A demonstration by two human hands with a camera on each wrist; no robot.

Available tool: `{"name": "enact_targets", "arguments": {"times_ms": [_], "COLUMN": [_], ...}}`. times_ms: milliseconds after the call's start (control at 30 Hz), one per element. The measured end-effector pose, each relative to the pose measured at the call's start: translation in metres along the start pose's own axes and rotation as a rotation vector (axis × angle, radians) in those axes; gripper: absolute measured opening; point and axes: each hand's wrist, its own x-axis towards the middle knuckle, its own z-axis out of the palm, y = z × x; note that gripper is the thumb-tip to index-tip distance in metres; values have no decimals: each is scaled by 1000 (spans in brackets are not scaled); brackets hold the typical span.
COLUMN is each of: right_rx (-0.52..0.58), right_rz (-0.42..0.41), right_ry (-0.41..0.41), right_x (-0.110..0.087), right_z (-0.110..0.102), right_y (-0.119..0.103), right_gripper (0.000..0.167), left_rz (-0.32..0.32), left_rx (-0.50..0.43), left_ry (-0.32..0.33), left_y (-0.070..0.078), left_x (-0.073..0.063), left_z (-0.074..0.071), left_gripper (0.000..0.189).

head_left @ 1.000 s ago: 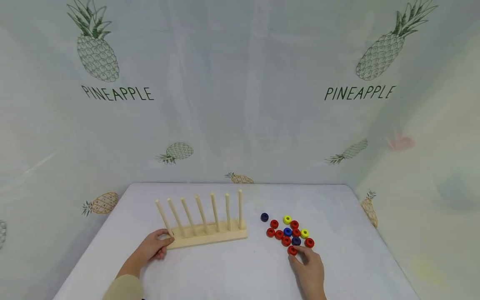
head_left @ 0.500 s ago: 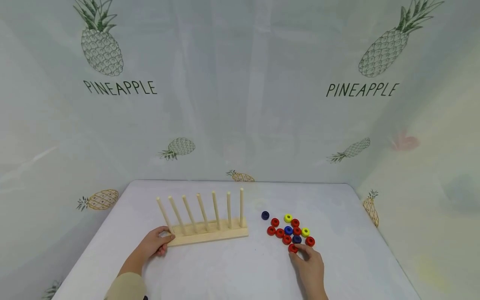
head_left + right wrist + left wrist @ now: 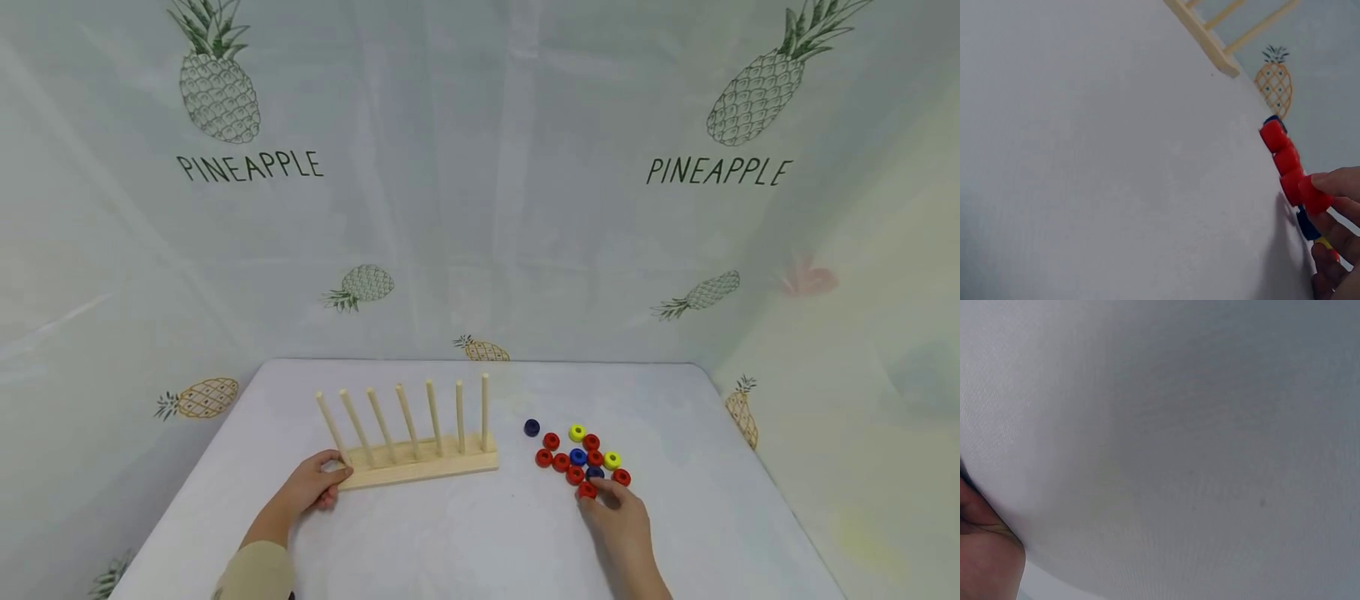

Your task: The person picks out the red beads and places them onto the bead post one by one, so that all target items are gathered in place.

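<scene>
My left hand [image 3: 313, 483] grips the left end of a pale wooden rack [image 3: 420, 472], thumb in front and fingers behind. Several bare wooden pegs [image 3: 432, 418] stand up from its base. My right hand [image 3: 621, 510] pinches a red bead [image 3: 1315, 195] between thumb and fingers at the near edge of a loose group of beads. A dark blue bead [image 3: 595, 473] lies just behind those fingertips. In the left wrist view, only part of the left hand [image 3: 988, 556] shows at the lower left; the rack is out of that view.
Several more red beads [image 3: 561, 462], a bright blue bead [image 3: 577, 457] and two yellow beads [image 3: 577, 432] lie close together on the white table [image 3: 450, 550]. Another dark blue bead [image 3: 532, 427] sits apart at the back left of them. A pineapple-print cloth [image 3: 480, 250] hangs behind.
The whole head view has shifted slightly. My right hand keeps its pinch on the red bead, its wrist swung a little to the right; my left hand stays on the rack.
</scene>
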Motion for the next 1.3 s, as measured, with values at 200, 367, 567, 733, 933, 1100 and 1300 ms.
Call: {"name": "enact_targets", "arguments": {"times_ms": [200,367,567,733,933,1100,1300], "right_rx": [50,79,64,43,23,17,-1], "right_rz": [-49,-76,-109,-158,-223,-291,-368], "right_ry": [-35,-74,-106,-129,-180,-216,-233], "right_x": [-8,-16,-20,-24,-30,-30,-26], "right_z": [-2,3,13,19,22,25,27], "right_y": [-18,-33,-55,-78,-102,-119,-141], "right_gripper": [43,41,38,38,35,33,30], "left_rz": [-1,8,-1,2,-3,0,-4], "left_rx": [0,0,-2,15,12,16,4], "left_ry": [5,-1,-5,-6,-18,-20,-32], "left_y": [-1,-2,0,3,6,10,9], "left_x": [1,6,14,21,23,21,20], "left_z": [-1,-2,-8,-14,-16,-17,-16], "left_gripper": [38,39,41,44,41,39,40]}}
